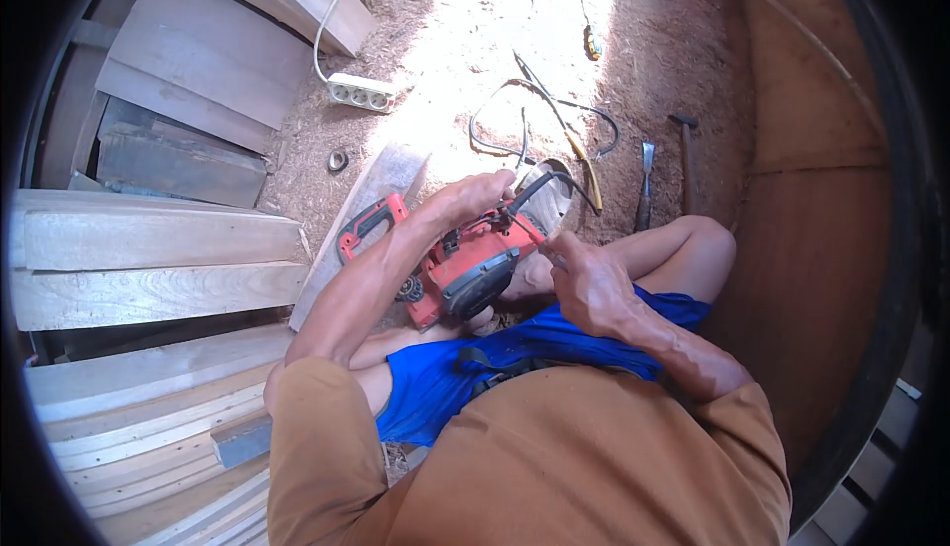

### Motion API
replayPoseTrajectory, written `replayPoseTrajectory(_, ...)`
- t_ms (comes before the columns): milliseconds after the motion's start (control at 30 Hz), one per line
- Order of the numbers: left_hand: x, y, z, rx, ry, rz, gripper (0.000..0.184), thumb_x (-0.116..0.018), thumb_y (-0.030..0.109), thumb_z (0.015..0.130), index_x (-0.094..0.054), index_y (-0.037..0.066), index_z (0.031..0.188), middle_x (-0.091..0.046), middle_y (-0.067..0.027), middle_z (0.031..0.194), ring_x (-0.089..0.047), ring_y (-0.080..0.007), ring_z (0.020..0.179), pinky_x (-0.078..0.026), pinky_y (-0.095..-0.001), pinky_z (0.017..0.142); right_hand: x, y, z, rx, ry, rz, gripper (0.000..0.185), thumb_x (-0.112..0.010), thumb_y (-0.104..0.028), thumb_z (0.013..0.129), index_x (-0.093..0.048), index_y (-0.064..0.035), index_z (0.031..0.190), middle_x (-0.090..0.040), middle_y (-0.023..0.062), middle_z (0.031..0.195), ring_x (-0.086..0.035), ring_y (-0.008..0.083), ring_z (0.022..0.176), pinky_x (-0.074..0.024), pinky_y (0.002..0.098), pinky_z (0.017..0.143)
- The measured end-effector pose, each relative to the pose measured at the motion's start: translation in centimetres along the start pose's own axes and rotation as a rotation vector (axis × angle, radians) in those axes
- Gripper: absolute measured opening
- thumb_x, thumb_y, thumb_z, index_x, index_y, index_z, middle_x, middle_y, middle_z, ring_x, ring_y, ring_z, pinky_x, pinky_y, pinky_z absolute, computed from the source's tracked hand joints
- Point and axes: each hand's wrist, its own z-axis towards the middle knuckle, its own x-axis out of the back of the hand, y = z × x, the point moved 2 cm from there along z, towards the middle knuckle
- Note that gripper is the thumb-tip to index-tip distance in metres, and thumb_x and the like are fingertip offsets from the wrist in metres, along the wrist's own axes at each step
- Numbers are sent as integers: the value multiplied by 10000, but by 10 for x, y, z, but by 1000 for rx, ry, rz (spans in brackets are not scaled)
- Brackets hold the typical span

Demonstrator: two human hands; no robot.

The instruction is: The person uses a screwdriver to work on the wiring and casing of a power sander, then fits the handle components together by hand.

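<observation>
A red and black power tool (475, 264) lies tilted between my bent legs, beside a wooden board (368, 190). My left hand (480, 195) reaches across its top, fingers closed near a black cable at the tool's upper end; what they pinch is too small to make out. At the tool's right end, my right hand (589, 284) is closed around a thin tool, perhaps a screwdriver, whose shaft points up and left toward the housing. A pale rounded metal part (552, 212) shows just behind the cable.
A white power strip (360, 93) and a ring-shaped roll (337, 160) lie on the sawdust-covered ground. Black cables loop ahead. A chisel (646, 185) and a hammer (687, 165) lie at right, near a brown wooden panel (816, 279). Planks (163, 294) are stacked at left.
</observation>
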Motion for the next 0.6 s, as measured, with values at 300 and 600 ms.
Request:
replayPoseTrajectory(300, -1, 1, -3, 4, 8, -13, 758, -263, 569, 1078, -708, -32, 1206, -702, -70, 817, -566, -133, 591, -501, -326, 570, 4, 7, -1, -278, -38, 259, 289, -639, -166, 1001, -645, -2, 1240, -749, 179, 934, -742, 340, 815, -569, 513, 716)
replayPoseTrajectory(600, -3, 0, -4, 18, 29, -36, 763, -259, 586, 1098, -710, -25, 1168, -697, -66, 812, -563, -125, 580, -501, -320, 567, 5, -2, -1, -54, 52, 22, 219, -707, -121, 957, -690, -37, 1158, -750, 232, 963, -734, 383, 849, -561, 511, 728)
